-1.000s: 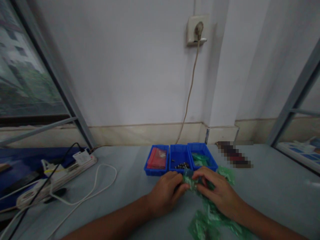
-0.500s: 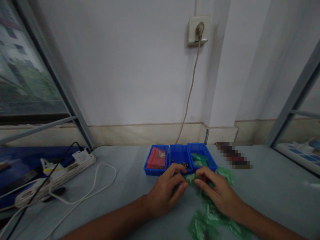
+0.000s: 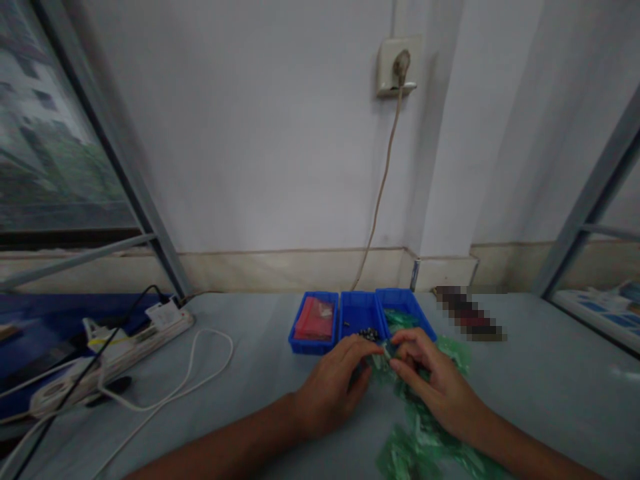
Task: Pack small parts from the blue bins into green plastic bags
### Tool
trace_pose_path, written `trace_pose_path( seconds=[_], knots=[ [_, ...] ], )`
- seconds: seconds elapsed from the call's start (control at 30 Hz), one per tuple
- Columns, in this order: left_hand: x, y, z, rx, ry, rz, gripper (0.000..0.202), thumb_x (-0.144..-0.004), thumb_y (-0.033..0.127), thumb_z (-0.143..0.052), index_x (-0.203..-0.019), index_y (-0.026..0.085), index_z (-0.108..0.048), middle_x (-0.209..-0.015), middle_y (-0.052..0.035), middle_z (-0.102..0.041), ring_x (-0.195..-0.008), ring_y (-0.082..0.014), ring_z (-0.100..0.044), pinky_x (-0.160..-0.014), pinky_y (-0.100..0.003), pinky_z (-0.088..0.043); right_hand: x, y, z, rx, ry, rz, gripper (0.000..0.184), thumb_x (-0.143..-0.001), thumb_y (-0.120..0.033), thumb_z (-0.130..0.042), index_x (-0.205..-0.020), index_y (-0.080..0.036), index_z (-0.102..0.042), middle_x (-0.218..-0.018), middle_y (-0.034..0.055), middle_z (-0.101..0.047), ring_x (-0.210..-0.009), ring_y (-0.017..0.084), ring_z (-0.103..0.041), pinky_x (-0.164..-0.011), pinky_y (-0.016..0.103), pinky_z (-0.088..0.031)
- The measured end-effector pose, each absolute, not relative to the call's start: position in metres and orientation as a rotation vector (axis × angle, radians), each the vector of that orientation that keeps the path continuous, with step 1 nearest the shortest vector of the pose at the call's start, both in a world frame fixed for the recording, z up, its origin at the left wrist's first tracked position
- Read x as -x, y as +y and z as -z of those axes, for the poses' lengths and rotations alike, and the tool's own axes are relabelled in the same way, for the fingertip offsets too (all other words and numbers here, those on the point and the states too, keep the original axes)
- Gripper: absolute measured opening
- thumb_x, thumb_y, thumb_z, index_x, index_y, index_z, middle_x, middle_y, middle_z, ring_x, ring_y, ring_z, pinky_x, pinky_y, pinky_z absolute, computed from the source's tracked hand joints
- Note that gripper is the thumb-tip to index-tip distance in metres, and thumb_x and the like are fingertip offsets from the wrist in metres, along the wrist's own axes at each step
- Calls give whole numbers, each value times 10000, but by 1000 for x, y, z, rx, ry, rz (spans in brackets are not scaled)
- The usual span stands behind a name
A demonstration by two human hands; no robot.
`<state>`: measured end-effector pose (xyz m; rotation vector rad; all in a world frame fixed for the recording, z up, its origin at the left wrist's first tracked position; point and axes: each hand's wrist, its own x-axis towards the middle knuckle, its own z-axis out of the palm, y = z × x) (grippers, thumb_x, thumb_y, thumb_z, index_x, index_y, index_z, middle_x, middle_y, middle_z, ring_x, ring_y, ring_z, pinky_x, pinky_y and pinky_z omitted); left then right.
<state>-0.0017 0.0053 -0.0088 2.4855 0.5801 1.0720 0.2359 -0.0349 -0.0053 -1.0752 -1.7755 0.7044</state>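
In the head view, my right hand (image 3: 433, 373) pinches a small green plastic packet (image 3: 389, 349) between thumb and fingers, just in front of the blue trays. My left hand (image 3: 335, 381) is beside it with the index fingertip at the packet's left edge. Its thumb is apart from that finger, lower down. Crumpled green plastic bags (image 3: 425, 430) lie under and around my right hand. Behind my fingers, the middle blue tray (image 3: 357, 307) holds several small dark metallic pieces (image 3: 369, 333).
The left blue tray (image 3: 313, 347) contains red packets (image 3: 315, 319). Green packets (image 3: 400, 319) lie in the right blue tray (image 3: 425, 320). A power strip (image 3: 165, 327) with a loose white cable (image 3: 190, 380) is at the left. A blurred-out object (image 3: 467, 313) lies at the right.
My left index finger has stretched right to the packet, and my left thumb has drawn back. My right hand keeps its pinch, with the packet turned slightly. The view has shifted a little.
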Motion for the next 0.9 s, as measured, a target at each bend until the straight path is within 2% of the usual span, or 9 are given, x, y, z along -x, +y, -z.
trace_pose_path(
  seconds=[0.13,0.27,0.4,0.57,0.9],
  knots=[
    [2,6,6,-2497,587,-1061,450,-1010,82,-612,-1427,241,-558,-1300,-103,-676,-1212,-240,-643,-1059,-372,-533,-237,-36,5,1069,-1786,-712,242,-1113,-456,-549,-1257,-264,-520,-762,-70,-497,-701,183,-561,-689,297,-446],
    [2,5,5,-2526,630,-1035,287,-1027,191,-678,-1309,229,-633,-1148,-82,-724,-1083,-242,-666,-971,-356,-539,-240,-38,0,1085,-1833,-694,225,-1122,-465,-527,-1210,-264,-575,-832,-32,-585,-771,201,-603,-734,311,-463],
    [2,4,5,-2555,634,-1017,140,-1086,248,-608,-1209,203,-659,-1029,-69,-731,-961,-225,-659,-881,-328,-525,-243,-38,-5,1061,-1912,-689,285,-1126,-496,-496,-1118,-252,-643,-948,23,-667,-879,235,-650,-768,327,-487],
    [2,3,4,-2549,668,-1014,157,-1131,260,-511,-1152,195,-652,-1017,-74,-725,-938,-217,-651,-840,-307,-510,-242,-34,0,1096,-1939,-569,211,-1120,-411,-546,-1043,-250,-658,-905,8,-645,-825,220,-632,-762,324,-481],
    [1,1,3,-2530,670,-1010,130,-1113,255,-513,-1129,195,-628,-1019,-75,-702,-943,-218,-647,-840,-305,-507,-241,-34,-5,978,-1962,-505,138,-1138,-294,-523,-1060,-261,-632,-1001,26,-597,-946,229,-612,-857,348,-479]
  ],
)
